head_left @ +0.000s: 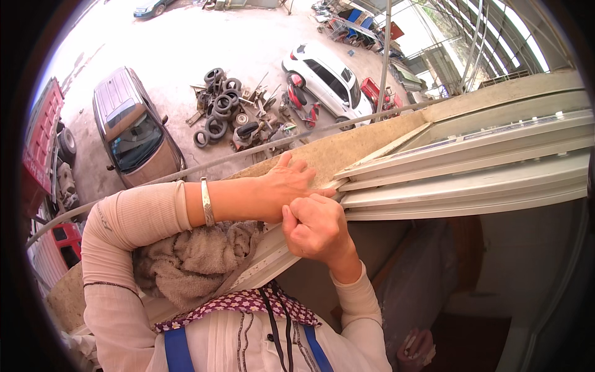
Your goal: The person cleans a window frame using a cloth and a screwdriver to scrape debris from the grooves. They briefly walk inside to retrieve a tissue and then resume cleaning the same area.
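My left hand (289,185) lies with fingers spread on the outer stone window ledge (372,139), and one digit reaches toward the corner of the white sliding window sashes (465,172). A metal bangle (207,202) circles that wrist. Right beside it, my right hand (317,229) is curled into a fist over the window track (265,267); nothing shows in it, though the inside of the fist is hidden. A crumpled grey-brown towel (200,260) drapes over the sill under my left forearm.
Beyond the ledge runs a metal rail (241,154). Far below are a brown car (139,135), a white car (325,79), a tyre pile (221,107), a red scooter (297,95) and a red truck (44,135). Behind the sashes is a dim room with a pink item (413,348).
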`<state>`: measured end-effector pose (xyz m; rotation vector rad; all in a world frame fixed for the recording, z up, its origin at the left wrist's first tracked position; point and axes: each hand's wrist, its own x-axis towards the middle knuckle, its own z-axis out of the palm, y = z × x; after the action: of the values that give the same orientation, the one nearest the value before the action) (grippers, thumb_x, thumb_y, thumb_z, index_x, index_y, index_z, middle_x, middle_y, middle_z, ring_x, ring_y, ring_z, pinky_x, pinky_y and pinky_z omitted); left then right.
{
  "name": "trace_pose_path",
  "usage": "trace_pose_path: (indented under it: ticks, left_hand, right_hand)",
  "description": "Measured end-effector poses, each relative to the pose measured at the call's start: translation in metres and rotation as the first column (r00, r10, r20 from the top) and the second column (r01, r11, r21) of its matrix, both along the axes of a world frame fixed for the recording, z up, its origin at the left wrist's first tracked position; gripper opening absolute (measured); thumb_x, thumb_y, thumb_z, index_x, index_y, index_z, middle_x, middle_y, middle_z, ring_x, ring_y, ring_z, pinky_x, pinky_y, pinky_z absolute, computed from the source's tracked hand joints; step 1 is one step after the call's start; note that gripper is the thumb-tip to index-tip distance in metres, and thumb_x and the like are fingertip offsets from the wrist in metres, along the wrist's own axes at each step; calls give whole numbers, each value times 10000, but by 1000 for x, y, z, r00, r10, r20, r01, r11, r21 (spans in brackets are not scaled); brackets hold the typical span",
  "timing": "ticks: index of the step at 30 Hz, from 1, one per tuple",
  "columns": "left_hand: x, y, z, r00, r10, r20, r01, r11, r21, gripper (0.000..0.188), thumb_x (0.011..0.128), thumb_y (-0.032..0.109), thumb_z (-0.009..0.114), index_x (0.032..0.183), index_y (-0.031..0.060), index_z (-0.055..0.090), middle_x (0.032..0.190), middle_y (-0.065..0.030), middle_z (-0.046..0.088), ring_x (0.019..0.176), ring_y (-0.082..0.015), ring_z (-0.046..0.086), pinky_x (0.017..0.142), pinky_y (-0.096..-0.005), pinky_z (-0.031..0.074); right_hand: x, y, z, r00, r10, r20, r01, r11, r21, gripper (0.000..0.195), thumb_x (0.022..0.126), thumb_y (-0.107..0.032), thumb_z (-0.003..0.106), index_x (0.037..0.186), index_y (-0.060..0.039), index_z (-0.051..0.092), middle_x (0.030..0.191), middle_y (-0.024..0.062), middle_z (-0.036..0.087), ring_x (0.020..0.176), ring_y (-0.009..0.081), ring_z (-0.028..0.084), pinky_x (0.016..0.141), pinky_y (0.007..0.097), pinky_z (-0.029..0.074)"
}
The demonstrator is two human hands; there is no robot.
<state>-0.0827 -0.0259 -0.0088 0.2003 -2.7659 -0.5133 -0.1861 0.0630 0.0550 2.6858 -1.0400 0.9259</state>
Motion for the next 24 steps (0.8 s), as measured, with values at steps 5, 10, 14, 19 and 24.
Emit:
trace_pose_path:
  ticks: [5,10,14,19,24]
  left_hand:
    - [1,0,-2,999,18,35,-17,1000,-18,670,771,256,630,1411,179,449,1070,-144,477,1103,-332,429,889,-512,326]
    - [-1,2,16,976,10,218,-17,999,31,318,846,253,593,1126,108,636,1089,-147,481,1127,-335,427,929,-521,325]
    - [-3,1,13,991,-6,135,-10,993,118,233,849,253,603,1012,94,653,1118,-147,480,1130,-337,428,950,-523,317]
    - [7,-9,15,993,-68,94,57,993,108,566,806,166,637,1360,174,523,1144,-148,483,1102,-326,445,933,-500,316]
    - [11,-19,20,979,-131,156,113,987,118,717,813,150,640,1480,220,386,1203,-144,495,1146,-318,456,921,-470,332]
  right_hand:
    - [6,10,17,999,37,38,-35,998,-49,417,695,176,623,577,-44,289,593,65,464,453,216,466,379,330,355]
    - [-34,-10,-5,990,-7,142,24,993,-117,403,753,184,600,615,-40,295,580,76,505,436,223,463,380,319,359]
    - [-29,-9,-6,953,-59,297,92,991,-96,442,728,176,633,621,-58,274,580,50,461,434,220,430,368,335,328]
    - [-7,-5,-7,952,35,305,-23,999,-44,399,754,183,601,628,-53,306,593,63,527,443,213,478,396,317,373]
    - [11,7,-20,979,23,203,-25,1000,4,448,689,172,636,559,-57,273,582,34,473,451,212,467,397,307,351]
